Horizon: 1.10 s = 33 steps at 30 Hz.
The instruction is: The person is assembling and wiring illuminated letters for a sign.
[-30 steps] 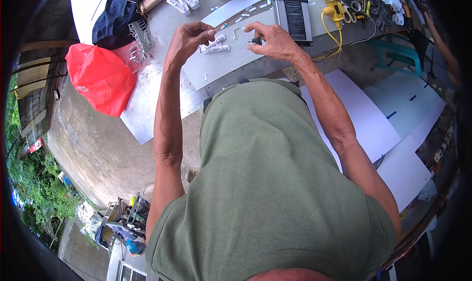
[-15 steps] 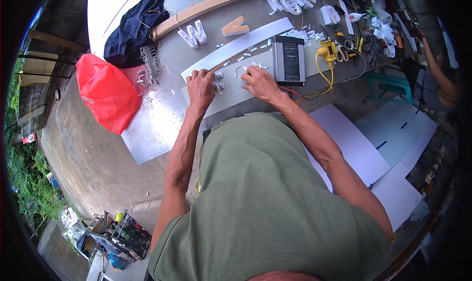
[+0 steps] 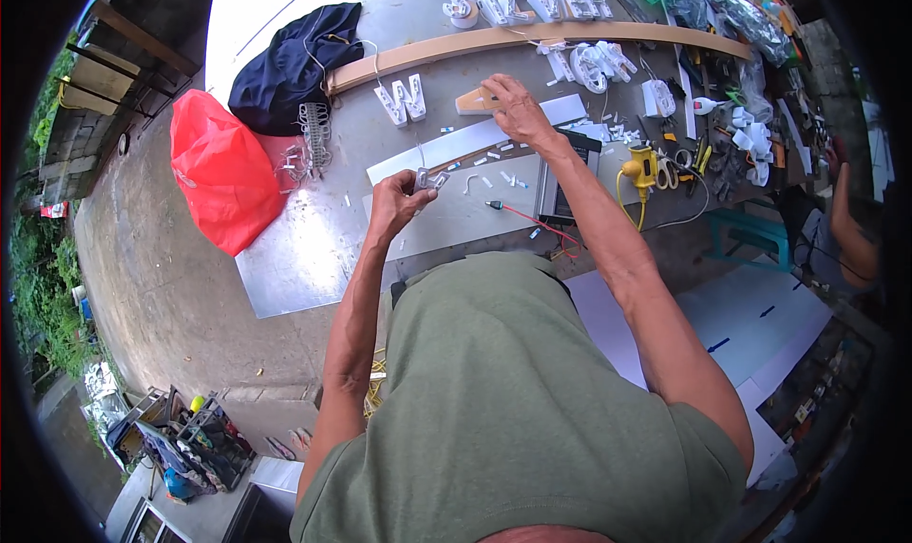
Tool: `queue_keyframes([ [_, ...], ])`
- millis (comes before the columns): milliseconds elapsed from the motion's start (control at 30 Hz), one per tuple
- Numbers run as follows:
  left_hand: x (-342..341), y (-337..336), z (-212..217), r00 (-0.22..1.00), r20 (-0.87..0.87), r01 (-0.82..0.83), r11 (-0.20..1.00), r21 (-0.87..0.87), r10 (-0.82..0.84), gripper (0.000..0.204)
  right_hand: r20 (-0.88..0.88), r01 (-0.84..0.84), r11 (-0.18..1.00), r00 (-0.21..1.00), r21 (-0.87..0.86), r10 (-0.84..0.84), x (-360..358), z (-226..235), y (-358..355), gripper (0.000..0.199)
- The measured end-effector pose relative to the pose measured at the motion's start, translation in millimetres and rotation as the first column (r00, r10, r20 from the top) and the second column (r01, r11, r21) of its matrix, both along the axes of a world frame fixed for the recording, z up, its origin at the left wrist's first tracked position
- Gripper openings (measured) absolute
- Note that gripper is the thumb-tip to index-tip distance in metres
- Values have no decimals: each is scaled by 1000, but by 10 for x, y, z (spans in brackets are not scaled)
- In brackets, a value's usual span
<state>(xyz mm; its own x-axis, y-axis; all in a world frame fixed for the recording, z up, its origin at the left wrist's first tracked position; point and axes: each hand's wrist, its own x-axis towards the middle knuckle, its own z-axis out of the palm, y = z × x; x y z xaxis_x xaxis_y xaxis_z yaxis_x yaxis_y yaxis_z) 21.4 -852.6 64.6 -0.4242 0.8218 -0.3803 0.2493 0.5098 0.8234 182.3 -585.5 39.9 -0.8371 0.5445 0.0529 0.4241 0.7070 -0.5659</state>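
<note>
Pinched between the fingers of my left hand is a small cluster of light modules with a thin wire rising from it. My right hand reaches farther out, its fingers closed on the right end of a tan letter-shaped piece. A long white strip lies between the hands. Beside the tan piece stands a white letter form with modules inside and a wire. Small white bits are scattered in front, near a red lead.
A dark metal box lies partly under my right forearm. Farther right are a yellow power adapter, scissors and tools. A curved tan strip crosses the table behind. Red plastic bag and dark cloth are left; another person's arm is far right.
My right hand has moved up and away to the tan letter piece. My left hand has lifted the light modules off the table. The red lead's tip now shows.
</note>
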Motion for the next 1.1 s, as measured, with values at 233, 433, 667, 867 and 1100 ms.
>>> queue_keyframes([
  [233, 111, 794, 205, 852, 450, -385, 902, 195, 267, 32, -114, 305, 948, 942, -94, -314, -272, -94, -191, 54],
  [433, 0, 1675, 91, 923, 60, -384, 901, 202, 380, 44, -188, 327, 883, 895, -337, -404, -416, -210, -250, 46],
  [667, -30, 1890, -78, 797, -585, -154, 987, 49, 153, 58, -220, 482, 807, 794, -341, -567, 171, -50, 11, 37],
  [867, 40, 1900, 7, 823, -561, -150, 986, -71, 85, 66, -198, 667, 733, 743, 131, -640, 501, 86, 539, 35],
  [1100, 195, 2007, 112, 831, -551, -200, 963, -178, 70, 89, 6, 552, 790, 819, 265, -574, 346, -20, 840, 31],
])
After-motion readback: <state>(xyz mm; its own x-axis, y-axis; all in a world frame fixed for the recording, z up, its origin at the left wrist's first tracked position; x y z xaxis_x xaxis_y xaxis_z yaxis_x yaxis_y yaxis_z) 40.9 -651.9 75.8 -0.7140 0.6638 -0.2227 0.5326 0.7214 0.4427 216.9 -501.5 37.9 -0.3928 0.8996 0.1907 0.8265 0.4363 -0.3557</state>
